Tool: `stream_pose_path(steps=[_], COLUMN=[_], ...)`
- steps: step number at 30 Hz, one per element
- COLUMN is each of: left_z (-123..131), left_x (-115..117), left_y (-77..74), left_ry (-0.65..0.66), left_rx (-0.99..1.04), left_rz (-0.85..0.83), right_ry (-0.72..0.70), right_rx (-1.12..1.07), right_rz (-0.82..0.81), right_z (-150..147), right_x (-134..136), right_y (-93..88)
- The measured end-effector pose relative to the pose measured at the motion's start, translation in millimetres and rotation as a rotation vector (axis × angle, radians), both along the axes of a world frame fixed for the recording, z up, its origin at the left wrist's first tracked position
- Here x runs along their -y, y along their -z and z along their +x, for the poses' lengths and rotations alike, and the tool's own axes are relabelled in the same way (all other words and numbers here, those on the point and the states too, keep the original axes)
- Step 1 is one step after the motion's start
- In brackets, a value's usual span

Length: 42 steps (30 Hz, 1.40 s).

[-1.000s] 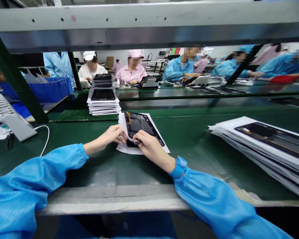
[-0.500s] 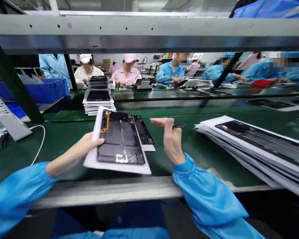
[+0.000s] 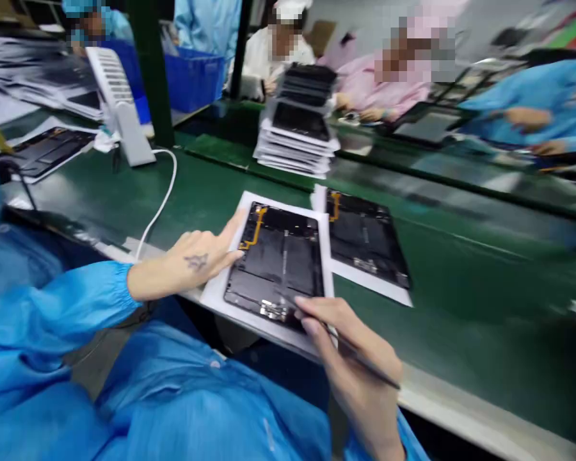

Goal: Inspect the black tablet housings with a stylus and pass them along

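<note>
Black tablet back panel lies flat on a white paper sheet, directly under both hands. Long axis runs roughly away from the person, slanted a little in view. Yellow flex strip sits at the far left corner, small metal parts at the near end.

Left hand spread, fingers apart, resting on the sheet and the panel's left edge. Right hand at the near right corner, pinching one slim dark tool between thumb and fingers. Fingertips right over the panel's corner; contact with it cannot be told.

Three panels on sheets in all. Second panel just beyond and right of the right hand's panel, on its own sheet, long axis about the same, yellow strip at its far end. Third panel well left of the left hand. One paper-layered stack ahead of the hands, count unclear, with panels on top. One white louvered stand ahead and left of the left hand, one white cable running from it along the green bench mat. One blue bin farther out.
</note>
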<state>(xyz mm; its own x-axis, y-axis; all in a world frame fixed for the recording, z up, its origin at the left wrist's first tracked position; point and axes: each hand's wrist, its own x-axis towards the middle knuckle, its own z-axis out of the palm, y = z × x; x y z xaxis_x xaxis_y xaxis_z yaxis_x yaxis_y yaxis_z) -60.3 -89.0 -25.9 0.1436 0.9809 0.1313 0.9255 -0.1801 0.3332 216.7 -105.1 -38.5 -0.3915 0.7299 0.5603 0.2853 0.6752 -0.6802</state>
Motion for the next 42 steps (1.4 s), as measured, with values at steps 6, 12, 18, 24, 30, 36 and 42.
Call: stream_pose_path(steps=[6,12,18,24,30,36,42], left_z=[-8,-9,-5,1,-1,3,16], left_x=[21,30,23,13,13,27,43], left_y=[9.5,24.3,14.0,-0.5,-3.5,7.4,16.7], left_ry=[0.274,0.454,0.494,0.529,0.65,0.586,0.443], left_rx=[-0.14,0.176,0.127,-0.135,-0.064,0.172,0.414], left_rz=[0.244,0.195,0.126,0.073,0.009,0.087,0.193], right_ry=[-0.125,-0.093,-0.055,-0.015,0.051,-0.009,0.021], right_rx=[0.139,0.256,0.254,0.262,0.198,-0.044,0.265], right_rz=[0.137,0.225,0.276,0.289,0.311,0.232,0.239], right_z=[-40,-53,-54,-53,-50,-39,-56], right_x=[20,18,20,21,23,20,9], right_y=[17.1,23.7,24.3,30.2,34.1,26.6,18.7])
